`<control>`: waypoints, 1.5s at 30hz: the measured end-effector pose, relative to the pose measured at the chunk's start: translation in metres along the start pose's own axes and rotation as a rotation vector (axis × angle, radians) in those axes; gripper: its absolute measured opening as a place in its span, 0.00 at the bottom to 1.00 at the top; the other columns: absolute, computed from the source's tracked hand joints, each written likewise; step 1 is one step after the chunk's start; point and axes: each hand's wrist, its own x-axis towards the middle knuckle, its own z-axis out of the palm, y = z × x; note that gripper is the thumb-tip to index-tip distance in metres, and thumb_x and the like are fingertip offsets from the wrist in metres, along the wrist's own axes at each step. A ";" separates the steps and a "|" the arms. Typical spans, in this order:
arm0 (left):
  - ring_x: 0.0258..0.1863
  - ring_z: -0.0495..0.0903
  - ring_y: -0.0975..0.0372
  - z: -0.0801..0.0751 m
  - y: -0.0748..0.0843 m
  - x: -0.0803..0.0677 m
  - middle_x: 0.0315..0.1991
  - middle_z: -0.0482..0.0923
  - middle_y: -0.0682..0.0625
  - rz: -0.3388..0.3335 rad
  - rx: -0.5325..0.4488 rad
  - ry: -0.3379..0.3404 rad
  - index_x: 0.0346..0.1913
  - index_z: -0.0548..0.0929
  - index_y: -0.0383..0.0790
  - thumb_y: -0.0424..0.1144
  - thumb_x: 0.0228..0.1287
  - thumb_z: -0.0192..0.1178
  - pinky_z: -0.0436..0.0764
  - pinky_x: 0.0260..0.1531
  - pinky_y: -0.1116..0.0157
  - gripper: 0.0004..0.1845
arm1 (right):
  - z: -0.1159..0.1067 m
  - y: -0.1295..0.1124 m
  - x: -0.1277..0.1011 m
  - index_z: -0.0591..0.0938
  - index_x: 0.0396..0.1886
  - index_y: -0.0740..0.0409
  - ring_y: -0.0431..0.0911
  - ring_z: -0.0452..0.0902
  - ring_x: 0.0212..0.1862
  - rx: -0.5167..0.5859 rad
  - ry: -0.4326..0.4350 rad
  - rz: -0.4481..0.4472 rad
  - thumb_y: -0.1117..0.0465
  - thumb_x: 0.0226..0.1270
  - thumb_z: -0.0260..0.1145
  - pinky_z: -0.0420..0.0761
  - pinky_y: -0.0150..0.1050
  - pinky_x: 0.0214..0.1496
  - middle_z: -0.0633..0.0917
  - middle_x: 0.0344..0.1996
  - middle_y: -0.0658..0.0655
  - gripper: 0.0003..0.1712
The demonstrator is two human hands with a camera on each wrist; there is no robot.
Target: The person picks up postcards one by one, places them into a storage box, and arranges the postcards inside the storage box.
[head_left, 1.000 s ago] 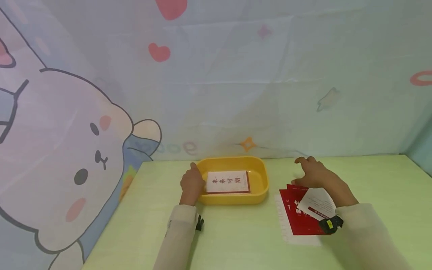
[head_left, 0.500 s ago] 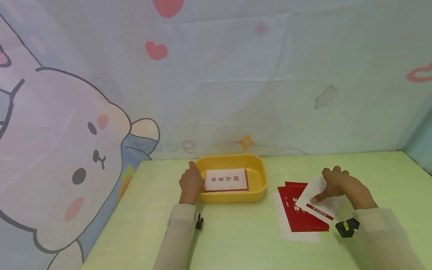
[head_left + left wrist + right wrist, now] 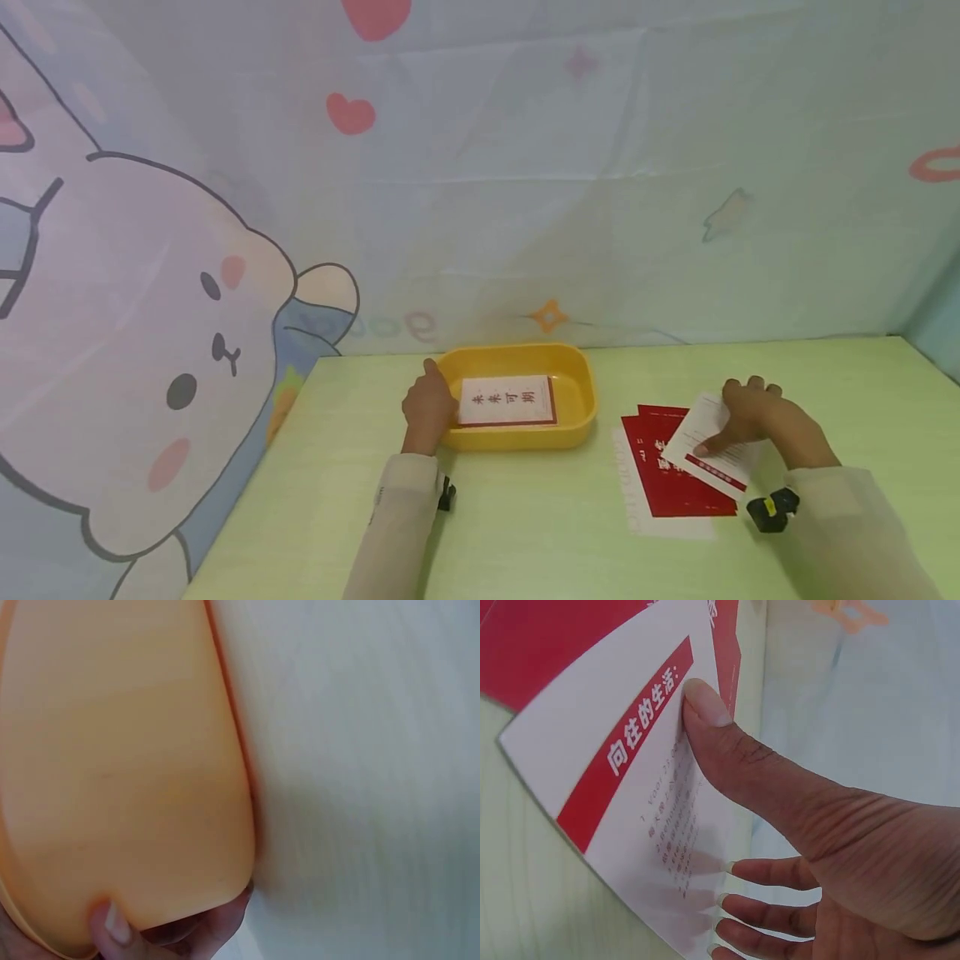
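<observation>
Right hand point(image 3: 757, 417): a second ago it hovered with fingers spread past the far edge of the red cards, nothing in it. Half a second ago it had dropped onto the white card. Now thumb on the printed face, fingers curled beneath the far edge, so the white card point(image 3: 708, 450) is pinched and tilted up off the pile. The right wrist view confirms this: thumb tip just beside the card's red banner point(image 3: 626, 746), fingertips point(image 3: 731, 900) showing under the paper. Little shift between the last two looks; the grip appears settled, the card not yet carried clear.

Under and to the left of that hand: the fanned red cards point(image 3: 663, 483), lying on a pale sheet on the green desk point(image 3: 525, 533). The white card overlaps their right side.

Left hand point(image 3: 427, 407): unchanged across all three looks. It grips the near-left corner of the yellow tray point(image 3: 577, 417), fingers wrapped on the outer wall; the left wrist view shows a fingertip point(image 3: 112, 926) pressed to the tray's wall point(image 3: 127, 772). Inside the tray, just to the right of that hand, lies one white card with red border point(image 3: 507, 400), flat, face up.

Reading: tray held steady and one card already in it; the pick of the next card looks made, and the lift is what remains.
</observation>
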 end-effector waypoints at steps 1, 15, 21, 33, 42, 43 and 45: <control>0.26 0.83 0.47 0.000 0.000 0.000 0.33 0.83 0.36 0.000 -0.003 -0.002 0.62 0.65 0.32 0.32 0.60 0.62 0.82 0.25 0.51 0.29 | 0.001 0.000 0.000 0.67 0.52 0.82 0.71 0.65 0.44 0.000 0.004 0.003 0.37 0.33 0.83 0.79 0.62 0.44 0.71 0.39 0.78 0.62; 0.26 0.83 0.46 -0.001 0.000 -0.007 0.32 0.83 0.36 -0.010 0.006 0.005 0.60 0.66 0.32 0.32 0.61 0.62 0.82 0.26 0.51 0.26 | 0.015 0.005 0.001 0.65 0.50 0.83 0.74 0.62 0.43 0.042 0.052 0.049 0.37 0.29 0.84 0.75 0.67 0.44 0.66 0.39 0.79 0.64; 0.28 0.84 0.45 -0.001 0.000 -0.007 0.33 0.83 0.36 -0.009 0.015 0.010 0.58 0.66 0.32 0.32 0.61 0.62 0.84 0.29 0.50 0.25 | 0.017 0.009 -0.002 0.69 0.48 0.80 0.73 0.63 0.41 0.047 0.086 0.039 0.34 0.26 0.83 0.71 0.69 0.43 0.65 0.38 0.78 0.63; 0.26 0.83 0.46 0.001 -0.002 -0.006 0.32 0.83 0.36 -0.015 0.014 0.009 0.59 0.66 0.33 0.32 0.60 0.63 0.82 0.26 0.51 0.27 | -0.012 0.025 -0.002 0.64 0.55 0.78 0.55 0.75 0.37 0.296 0.004 -0.125 0.61 0.65 0.65 0.79 0.43 0.37 0.75 0.43 0.78 0.30; 0.18 0.77 0.51 -0.001 -0.001 -0.005 0.27 0.81 0.37 0.016 0.002 0.024 0.58 0.66 0.32 0.32 0.63 0.60 0.73 0.16 0.57 0.22 | -0.023 0.012 -0.005 0.56 0.76 0.57 0.53 0.75 0.50 0.546 -0.082 -0.172 0.60 0.76 0.52 0.76 0.42 0.48 0.70 0.58 0.73 0.32; 0.18 0.77 0.51 -0.002 0.000 -0.004 0.27 0.81 0.37 0.016 0.002 0.024 0.58 0.66 0.32 0.32 0.63 0.60 0.73 0.16 0.58 0.22 | -0.023 0.009 -0.006 0.56 0.77 0.53 0.52 0.75 0.50 0.572 -0.069 -0.187 0.59 0.76 0.52 0.75 0.41 0.48 0.70 0.58 0.72 0.32; 0.19 0.77 0.51 -0.002 0.001 -0.004 0.28 0.81 0.37 0.016 0.003 0.021 0.59 0.66 0.32 0.32 0.64 0.60 0.73 0.17 0.57 0.23 | -0.023 0.004 -0.006 0.56 0.77 0.50 0.51 0.75 0.50 0.626 -0.045 -0.212 0.59 0.77 0.53 0.74 0.40 0.48 0.70 0.58 0.71 0.33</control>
